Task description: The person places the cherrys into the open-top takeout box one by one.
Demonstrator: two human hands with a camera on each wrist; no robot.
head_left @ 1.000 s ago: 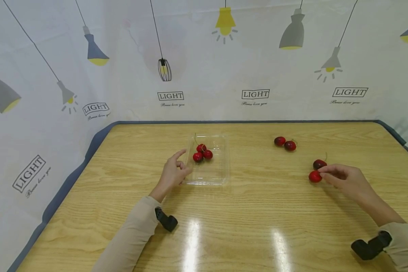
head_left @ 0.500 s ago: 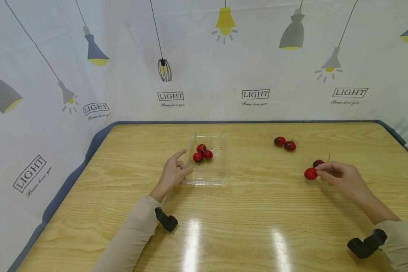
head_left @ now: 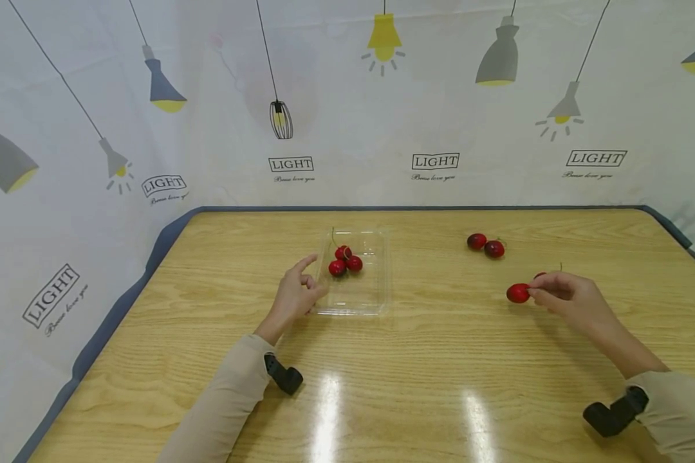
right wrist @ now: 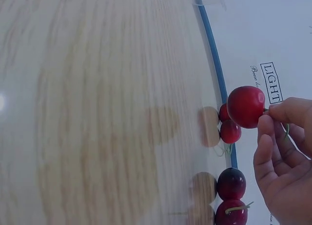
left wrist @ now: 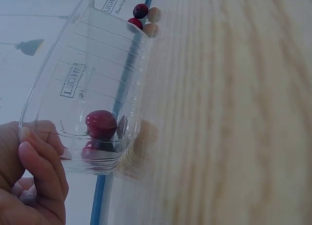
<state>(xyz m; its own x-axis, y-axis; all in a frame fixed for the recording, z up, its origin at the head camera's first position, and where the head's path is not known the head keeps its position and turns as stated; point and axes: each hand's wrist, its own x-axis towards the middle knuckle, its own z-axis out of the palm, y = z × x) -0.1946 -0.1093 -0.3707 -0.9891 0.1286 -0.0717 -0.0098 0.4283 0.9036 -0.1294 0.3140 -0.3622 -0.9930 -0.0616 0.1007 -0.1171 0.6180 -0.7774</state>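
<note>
Along the near side of the table (head_left: 417, 360), two beige sleeves (head_left: 220, 399) reach in, each with a black wrist camera (head_left: 286, 375) strapped on, presumably angled to watch that hand's work.

The left hand (head_left: 294, 292) is at the left side of the tub (head_left: 376, 303), its rim pinched between thumb and fingers. Such thin, light plastic would probably slide at a nudge, so the hold likely steadies it. The tub rests on the table with its hollow facing up, and three cherries (head_left: 354, 263) touch one another inside, grouped towards its far left.

The right hand (head_left: 582, 302), well apart from the tub, pinches a red cherry (head_left: 518, 293) by its stem (right wrist: 286, 131). That makes a slim handle and spares the smooth skin; the right wrist view shows the fruit raised off the table, apart from its reflection.

Just past these fingers, the head view shows a sliver of another cherry (head_left: 538, 275); the right wrist view shows a near pair (right wrist: 231, 183) there, touching.

Farther back, the far pair (head_left: 493, 249) also touch on the table; leaning together may stop them rolling.

Behind everything hangs a lamp-printed cloth (head_left: 347, 161), perhaps to screen off the room.
</note>
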